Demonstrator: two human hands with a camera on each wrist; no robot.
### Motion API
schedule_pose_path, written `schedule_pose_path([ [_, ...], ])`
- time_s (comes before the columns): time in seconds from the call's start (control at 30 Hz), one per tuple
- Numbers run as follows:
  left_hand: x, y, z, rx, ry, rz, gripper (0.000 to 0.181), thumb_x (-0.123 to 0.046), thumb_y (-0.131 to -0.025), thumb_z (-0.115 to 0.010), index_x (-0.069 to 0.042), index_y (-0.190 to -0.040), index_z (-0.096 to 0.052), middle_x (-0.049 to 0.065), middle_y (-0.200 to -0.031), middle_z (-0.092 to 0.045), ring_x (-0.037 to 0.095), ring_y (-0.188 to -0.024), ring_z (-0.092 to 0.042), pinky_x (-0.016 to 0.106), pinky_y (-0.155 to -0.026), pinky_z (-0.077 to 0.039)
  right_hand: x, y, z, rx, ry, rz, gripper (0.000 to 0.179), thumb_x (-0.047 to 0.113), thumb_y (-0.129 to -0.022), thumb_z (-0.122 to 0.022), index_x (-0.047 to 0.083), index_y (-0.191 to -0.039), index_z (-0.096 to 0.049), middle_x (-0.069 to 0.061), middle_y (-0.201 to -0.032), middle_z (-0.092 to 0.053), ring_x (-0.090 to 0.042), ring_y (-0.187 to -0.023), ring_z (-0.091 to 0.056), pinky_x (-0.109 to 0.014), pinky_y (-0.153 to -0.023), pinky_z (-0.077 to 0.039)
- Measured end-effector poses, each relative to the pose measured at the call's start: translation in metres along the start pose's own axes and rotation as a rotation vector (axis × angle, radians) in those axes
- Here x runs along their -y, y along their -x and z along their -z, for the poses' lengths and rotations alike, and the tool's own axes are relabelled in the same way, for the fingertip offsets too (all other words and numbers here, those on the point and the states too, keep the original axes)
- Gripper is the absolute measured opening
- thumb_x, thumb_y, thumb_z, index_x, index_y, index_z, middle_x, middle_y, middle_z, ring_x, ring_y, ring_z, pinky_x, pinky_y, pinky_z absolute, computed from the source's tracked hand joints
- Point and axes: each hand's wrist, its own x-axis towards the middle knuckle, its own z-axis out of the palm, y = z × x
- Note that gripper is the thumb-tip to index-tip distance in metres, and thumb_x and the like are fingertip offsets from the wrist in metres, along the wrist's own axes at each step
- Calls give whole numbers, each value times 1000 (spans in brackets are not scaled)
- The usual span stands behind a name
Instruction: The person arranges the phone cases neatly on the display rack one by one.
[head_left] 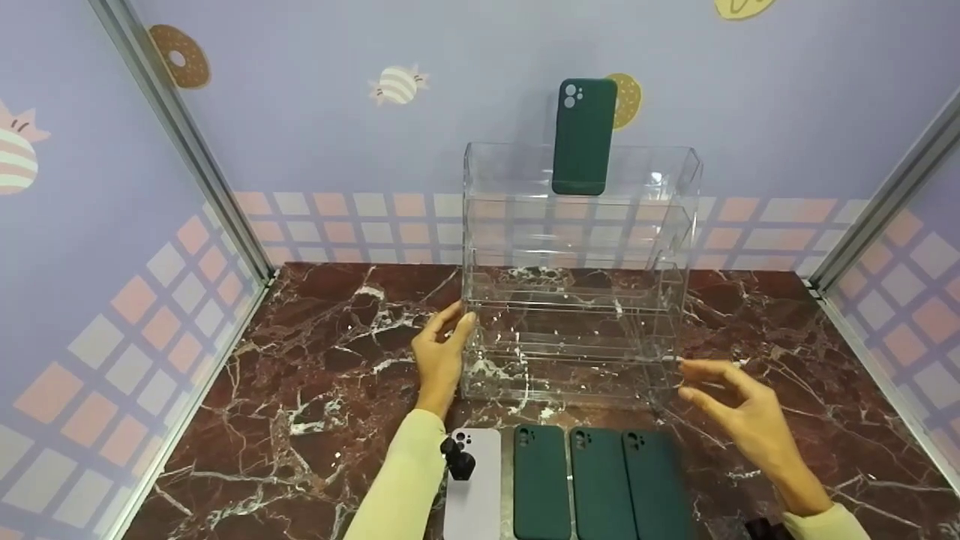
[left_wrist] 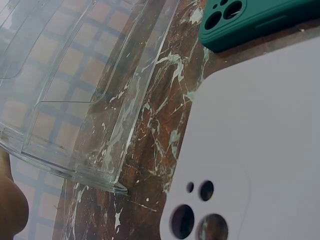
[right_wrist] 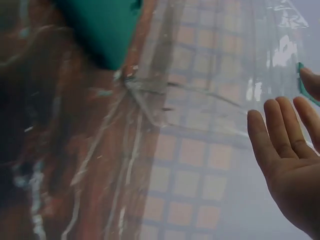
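A clear acrylic tiered display stand (head_left: pixel 574 300) stands on the marbled surface, with a dark green phone case (head_left: pixel 585 139) upright in its top tier. My left hand (head_left: pixel 442 349) is at the stand's left side, thumb and fingertips touching its edge; the left wrist view shows only part of this hand beside the clear side wall. Next to the stand's lower right side, my right hand (head_left: pixel 739 412) has its thumb and fingers spread apart around nothing. The right wrist view shows those fingers (right_wrist: pixel 285 132) straight, in front of the see-through panels.
Before the stand lie a pale lilac phone case (head_left: pixel 476 495) and several dark green phone cases (head_left: pixel 541 480) in a row. A patterned back wall (head_left: pixel 360 150) rises behind the stand. Metal posts mark the corners, and side walls close in the table at left and right.
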Motion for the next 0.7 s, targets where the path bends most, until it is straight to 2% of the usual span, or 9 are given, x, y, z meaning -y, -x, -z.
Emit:
schedule_pose_path([
  [0.2,1,1,1,8,3,9,32,-6,-94,-81,3,-125,-76,24,-117,-73,19,-96,-73,24,-80,-59,-17,14,1,95,90,-56,36,1,-91,-82,6,-127,-74,-12,-121,-74,-13,-103,-73,-22,-82,-58],
  [0.3,0,1,0,12,15,15,32,-5,-95,-80,3,-125,-76,22,-114,-74,15,-92,-74,25,-79,-59,-24,19,1,139,102,-99,35,5,-92,-83,5,-126,-74,-13,-120,-74,-14,-102,-73,-22,-83,-58],
  [0.4,0,1,0,11,15,20,31,-5,-94,-81,2,-124,-77,16,-111,-75,15,-91,-74,24,-79,-59,-30,23,2,198,100,-150,35,9,-94,-82,4,-127,-73,-15,-121,-74,-19,-102,-74,-25,-83,-59],
  [0.5,0,1,0,7,-3,19,31,-7,-94,-81,1,-124,-77,15,-111,-76,16,-92,-74,24,-77,-58,-35,25,2,256,118,-177,38,13,-95,-82,4,-130,-72,-14,-122,-73,-26,-105,-74,-28,-85,-59],
  [0.7,1,1,1,9,1,14,32,-6,-95,-80,2,-125,-76,20,-115,-74,20,-97,-73,24,-78,-58,-44,27,5,361,166,-163,42,19,-98,-79,4,-136,-68,-13,-127,-72,-34,-111,-71,-31,-88,-58],
])
